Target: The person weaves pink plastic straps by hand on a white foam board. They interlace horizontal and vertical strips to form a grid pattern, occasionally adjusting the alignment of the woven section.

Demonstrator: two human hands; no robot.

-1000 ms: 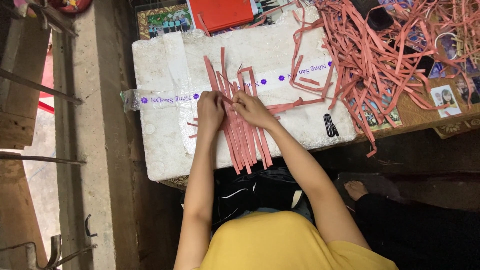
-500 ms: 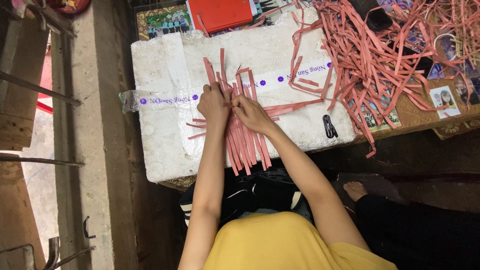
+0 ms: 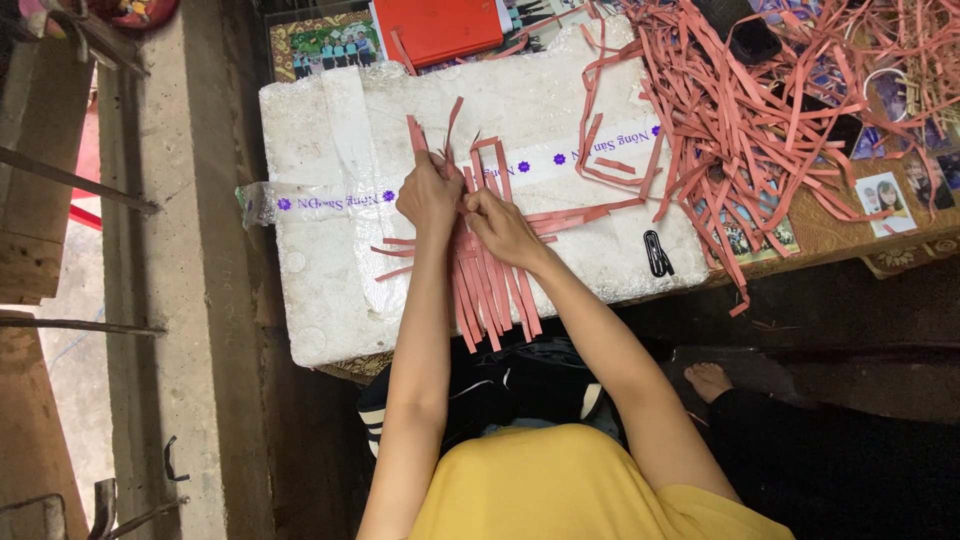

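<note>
- Your left hand (image 3: pixel 428 197) lies on the woven pink strips (image 3: pixel 488 262) at the middle of the white foam box (image 3: pixel 330 290), its fingers curled together and pinching one upright strip
- Your right hand (image 3: pixel 503 228) touches it at its 4 o'clock, fingers pressed flat on the weave
- The strip ends hang over the box edge at 6 o'clock
- A loose pile of pink strips (image 3: pixel 760 110) lies at 2 o'clock, a black clip (image 3: pixel 657 254) at 3 o'clock, a red book (image 3: pixel 440 26) at 12 o'clock
</note>
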